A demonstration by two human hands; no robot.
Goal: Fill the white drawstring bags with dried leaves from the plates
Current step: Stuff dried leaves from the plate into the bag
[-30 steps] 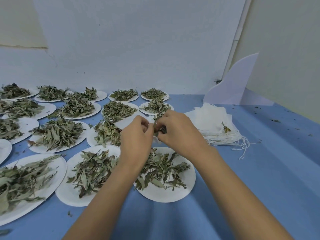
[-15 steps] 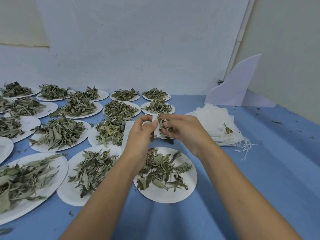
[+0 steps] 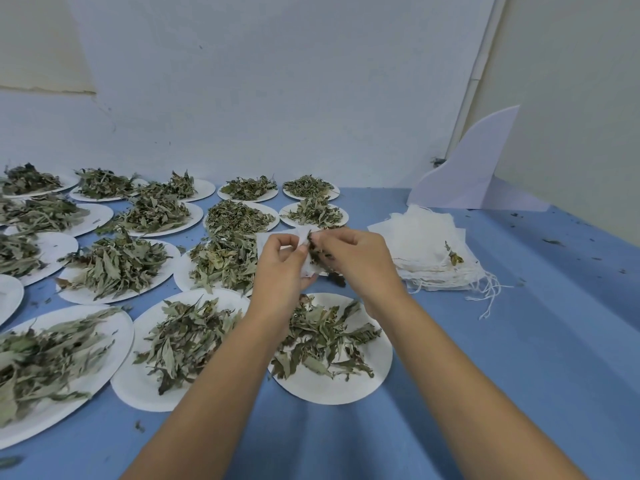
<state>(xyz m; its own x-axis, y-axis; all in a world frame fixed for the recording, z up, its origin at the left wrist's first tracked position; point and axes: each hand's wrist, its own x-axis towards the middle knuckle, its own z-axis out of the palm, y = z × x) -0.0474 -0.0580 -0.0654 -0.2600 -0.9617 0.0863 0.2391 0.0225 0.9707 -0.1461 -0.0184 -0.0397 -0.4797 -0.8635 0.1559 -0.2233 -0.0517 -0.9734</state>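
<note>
Plain blue table (image 3: 519,375). White plates (image 3: 329,389). Grey-green dried leaves (image 3: 114,265), some browned. White drawstring bags (image 3: 426,244) with off-white strings (image 3: 486,292). Whitish wall (image 3: 277,98), beige patch (image 3: 41,39) upper left. Pale lilac board (image 3: 467,181).

Matt blue cloth covers the table (image 3: 519,341); plates (image 3: 332,386) look like matt white paper; stacked bags (image 3: 426,244) thin gauzy fabric; leaves (image 3: 114,265) dry, crinkled

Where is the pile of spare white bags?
In the head view, the stack of bags lies right of the right hand, near the white curved board.
</note>
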